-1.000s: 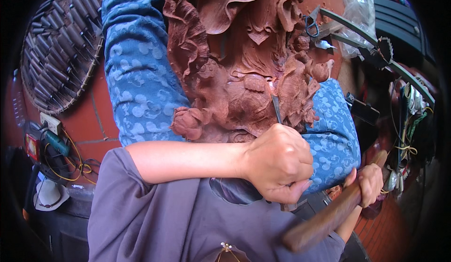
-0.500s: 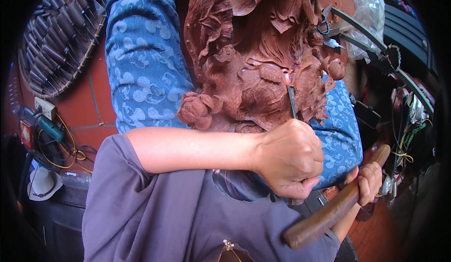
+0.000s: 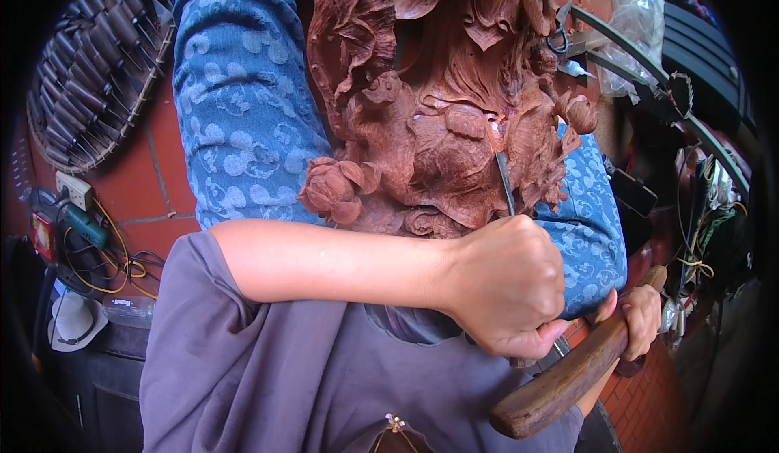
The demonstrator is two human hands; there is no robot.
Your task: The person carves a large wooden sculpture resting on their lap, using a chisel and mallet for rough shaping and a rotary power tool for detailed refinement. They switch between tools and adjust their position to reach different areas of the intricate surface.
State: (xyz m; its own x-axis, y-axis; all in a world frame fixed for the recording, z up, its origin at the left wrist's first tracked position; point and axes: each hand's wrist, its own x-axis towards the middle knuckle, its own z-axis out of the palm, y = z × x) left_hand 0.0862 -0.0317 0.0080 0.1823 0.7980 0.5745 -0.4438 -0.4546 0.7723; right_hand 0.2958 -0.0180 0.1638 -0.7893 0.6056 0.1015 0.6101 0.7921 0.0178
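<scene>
Since a second ago, left hand (image 3: 507,286) slid rightward, clamped round the thin steel chisel (image 3: 505,181), tip on the reddish-brown carved wooden sculpture (image 3: 454,120) across the blue-patterned lap. Right hand (image 3: 641,323) gripped the brown wooden mallet (image 3: 568,380). Mid-carving; next strike probably needs care, petal edges crowding close.

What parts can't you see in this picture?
Head view only:
- Chisel: its handle is hidden inside the left hand.
- Wooden mallet: part of it is covered by the right hand and the left hand.
- Wood carving: its top is cut off by the picture's upper edge.
- Basket of tools: too small and bent near the rim to tell apart.
</scene>
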